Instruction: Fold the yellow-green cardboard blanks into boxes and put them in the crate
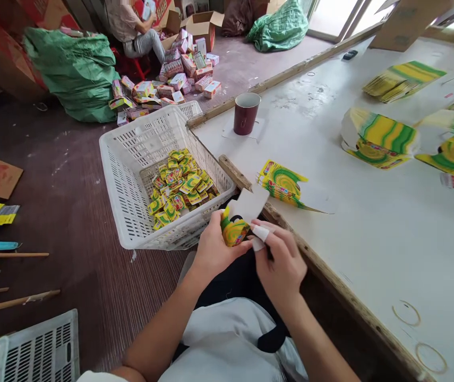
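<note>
pale grey cloth shirt [227, 334] nearest, below both hands. yellow-green printed card carton [234, 231], white-flapped, sits in the left hand [211, 243], thumb and fingers closed on it; long axis runs away and rightward, half-curled right hand [281, 261] at its right edge, grip unclear.

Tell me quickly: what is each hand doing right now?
Left hand: closed, holding a yellow-green carton.
Right hand: partly curled, at the carton; whether it grips cannot be told.
</note>
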Motion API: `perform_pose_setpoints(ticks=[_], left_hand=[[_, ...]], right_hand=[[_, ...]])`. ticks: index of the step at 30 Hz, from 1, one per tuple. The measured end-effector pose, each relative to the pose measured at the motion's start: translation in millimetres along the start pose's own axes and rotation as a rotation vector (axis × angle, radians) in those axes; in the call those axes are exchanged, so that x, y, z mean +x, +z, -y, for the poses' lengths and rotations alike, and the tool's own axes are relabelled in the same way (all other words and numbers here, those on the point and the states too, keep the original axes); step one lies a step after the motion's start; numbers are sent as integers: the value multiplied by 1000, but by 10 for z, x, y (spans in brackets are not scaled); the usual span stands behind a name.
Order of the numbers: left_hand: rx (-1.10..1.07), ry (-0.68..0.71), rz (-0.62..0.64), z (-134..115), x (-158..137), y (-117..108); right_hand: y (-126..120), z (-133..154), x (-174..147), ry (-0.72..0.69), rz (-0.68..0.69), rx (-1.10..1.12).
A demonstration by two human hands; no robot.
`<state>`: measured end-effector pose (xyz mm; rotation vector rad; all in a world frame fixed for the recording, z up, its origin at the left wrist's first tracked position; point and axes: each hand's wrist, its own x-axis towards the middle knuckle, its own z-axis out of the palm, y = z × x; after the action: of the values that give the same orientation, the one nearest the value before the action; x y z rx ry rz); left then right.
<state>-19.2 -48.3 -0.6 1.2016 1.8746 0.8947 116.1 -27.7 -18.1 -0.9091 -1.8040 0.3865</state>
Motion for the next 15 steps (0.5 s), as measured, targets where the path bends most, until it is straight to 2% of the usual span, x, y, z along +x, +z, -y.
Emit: perform_pose_setpoints(ticks=[3, 6, 7, 8, 10, 11, 14, 15], left_hand=[[-1, -9, -81, 15, 25, 63], [26, -3, -114, 28, 20, 66], [33, -3, -130, 50, 8, 68], [28, 15, -133, 88, -5, 77], [3, 74, -152, 225, -5, 132], [-5, 98, -148, 313, 16, 175], [-22, 168, -98, 543, 136, 308], [-28, 147, -164, 580, 171, 336]], right_hand=[[83, 66, -123, 94, 10, 159], [98, 44, -162, 264, 9, 323], [93, 8, -154, 350, -6, 390], [87, -45, -135, 431, -82, 442], [75, -191, -57, 519, -127, 520], [70, -269, 4, 519, -74, 565], [48, -398, 229, 508, 208, 662], [38, -387, 300, 469, 298, 670]])
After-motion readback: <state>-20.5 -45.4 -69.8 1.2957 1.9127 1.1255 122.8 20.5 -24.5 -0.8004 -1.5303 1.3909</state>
